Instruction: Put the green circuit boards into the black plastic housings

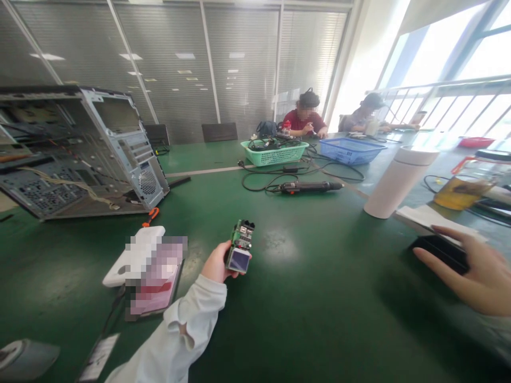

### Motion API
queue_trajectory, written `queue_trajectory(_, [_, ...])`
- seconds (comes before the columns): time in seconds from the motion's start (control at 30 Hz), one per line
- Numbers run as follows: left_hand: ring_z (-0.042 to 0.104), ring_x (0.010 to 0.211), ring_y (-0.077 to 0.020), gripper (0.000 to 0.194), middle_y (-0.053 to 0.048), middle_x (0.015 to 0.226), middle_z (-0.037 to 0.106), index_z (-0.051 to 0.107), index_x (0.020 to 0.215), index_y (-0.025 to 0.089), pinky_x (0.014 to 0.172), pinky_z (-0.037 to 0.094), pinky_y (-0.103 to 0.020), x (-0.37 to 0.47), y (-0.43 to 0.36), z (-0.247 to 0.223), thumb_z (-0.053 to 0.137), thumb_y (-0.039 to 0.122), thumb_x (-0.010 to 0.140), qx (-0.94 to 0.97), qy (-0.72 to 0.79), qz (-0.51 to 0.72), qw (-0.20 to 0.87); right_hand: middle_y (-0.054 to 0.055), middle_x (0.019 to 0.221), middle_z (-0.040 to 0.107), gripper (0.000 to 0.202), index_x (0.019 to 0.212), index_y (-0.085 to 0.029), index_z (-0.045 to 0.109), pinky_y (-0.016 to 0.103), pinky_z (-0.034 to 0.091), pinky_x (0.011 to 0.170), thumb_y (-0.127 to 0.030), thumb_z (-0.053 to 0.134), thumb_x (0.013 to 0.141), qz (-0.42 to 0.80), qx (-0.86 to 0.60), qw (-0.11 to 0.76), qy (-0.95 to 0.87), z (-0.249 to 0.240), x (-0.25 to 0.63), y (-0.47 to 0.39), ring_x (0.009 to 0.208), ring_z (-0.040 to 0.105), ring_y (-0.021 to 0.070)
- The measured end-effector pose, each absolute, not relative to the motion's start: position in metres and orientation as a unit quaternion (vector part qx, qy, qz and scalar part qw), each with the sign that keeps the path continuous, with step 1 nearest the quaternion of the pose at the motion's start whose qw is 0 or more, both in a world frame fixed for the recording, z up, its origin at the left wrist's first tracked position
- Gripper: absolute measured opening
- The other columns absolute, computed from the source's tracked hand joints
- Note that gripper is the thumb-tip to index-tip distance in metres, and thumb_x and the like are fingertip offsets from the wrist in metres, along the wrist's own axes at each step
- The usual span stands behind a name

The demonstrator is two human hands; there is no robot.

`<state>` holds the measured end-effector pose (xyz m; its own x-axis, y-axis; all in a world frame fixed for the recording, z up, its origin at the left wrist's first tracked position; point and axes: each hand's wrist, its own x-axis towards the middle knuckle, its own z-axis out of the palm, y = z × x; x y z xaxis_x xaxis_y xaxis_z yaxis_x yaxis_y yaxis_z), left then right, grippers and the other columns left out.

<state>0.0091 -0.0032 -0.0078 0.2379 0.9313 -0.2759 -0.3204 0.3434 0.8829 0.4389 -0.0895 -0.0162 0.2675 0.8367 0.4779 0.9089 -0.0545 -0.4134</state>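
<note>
My left hand is closed round a small circuit board module with a little dark square screen, held over the green table. At the right, my right hand has its thumb and fingers apart beside a black box-shaped object. The palm hides part of that object, and whether the fingers touch it is unclear. White papers lie just behind the black object. A phone and a white power bank rest left of my left hand.
An open computer case stands at the left, with orange-handled scissors near it. Farther back are a black electric screwdriver, a green basket of cables and a blue basket. A white bottle stands right. Two people sit beyond.
</note>
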Motion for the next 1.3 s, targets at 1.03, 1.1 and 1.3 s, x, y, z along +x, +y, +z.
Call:
queue_trajectory(1.03, [0.063,0.083,-0.0235,0.062,-0.011,0.099,0.069,0.051,0.123,0.013,0.071,0.047,-0.036,0.001,-0.024,0.008,0.054,0.055,0.077,0.892,0.322,0.307,-0.079,0.011,0.104,0.056,0.037,0.111,-0.014,0.052,0.04,0.048,0.08,-0.045,0.042,0.092,-0.008,-0.283,0.328,-0.901,-0.003,0.207,-0.015,0.095,0.052,0.0233])
queue_trajectory(1.1, [0.063,0.085,-0.0247,0.059,-0.011,0.101,0.068,0.054,0.122,0.017,0.075,0.046,-0.036,0.002,-0.027,0.01,0.058,0.053,0.074,0.888,0.33,0.318,-0.028,0.011,0.104,0.057,0.036,0.112,-0.015,0.051,0.038,0.048,0.081,-0.044,0.044,0.092,-0.003,-0.283,0.332,-0.9,-0.001,0.205,-0.018,0.096,0.053,0.023])
queue_trajectory(1.3, [0.052,0.109,-0.0297,0.092,-0.012,0.119,0.059,0.037,0.135,0.02,0.097,0.036,-0.041,0.002,-0.029,0.01,0.072,0.055,0.057,0.812,0.393,0.417,0.11,0.01,0.104,0.059,0.038,0.104,-0.018,0.055,0.041,0.046,0.087,-0.049,0.057,0.082,0.129,-0.365,0.36,-0.849,-0.003,0.207,-0.024,0.098,0.056,0.024])
